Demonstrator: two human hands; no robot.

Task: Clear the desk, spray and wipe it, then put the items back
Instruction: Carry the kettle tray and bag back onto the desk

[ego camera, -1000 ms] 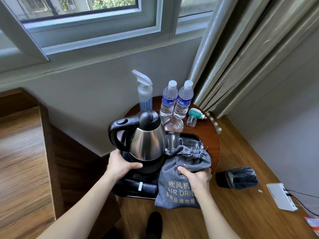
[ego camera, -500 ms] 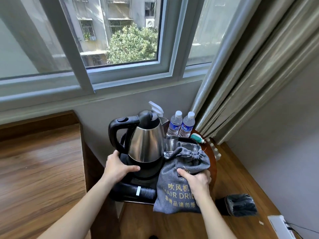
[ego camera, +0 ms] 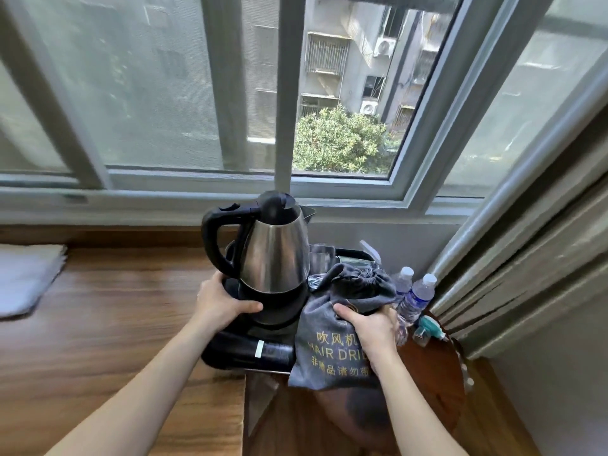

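Observation:
A black tray (ego camera: 230,352) is held up in the air above the round brown table (ego camera: 431,373). On it stand a steel kettle (ego camera: 274,258) with a black handle, drinking glasses (ego camera: 320,258) and a grey hair-dryer bag (ego camera: 332,350). My left hand (ego camera: 220,302) grips the tray's left side by the kettle base. My right hand (ego camera: 368,327) holds the right side, pressing on the bag. Two water bottles (ego camera: 413,297) and a small teal-capped bottle (ego camera: 427,327) stay on the table. The spray bottle's tip (ego camera: 367,246) peeks from behind the tray.
A wide wooden ledge (ego camera: 108,324) runs to the left under the window, with a folded white cloth (ego camera: 26,278) on its far left. Grey curtains (ego camera: 526,258) hang at the right. The wooden floor (ego camera: 296,429) lies below the tray.
Both hands have lifted the tray with kettle, glasses and bag up off the round table and toward the left. The view has tilted up to the window.

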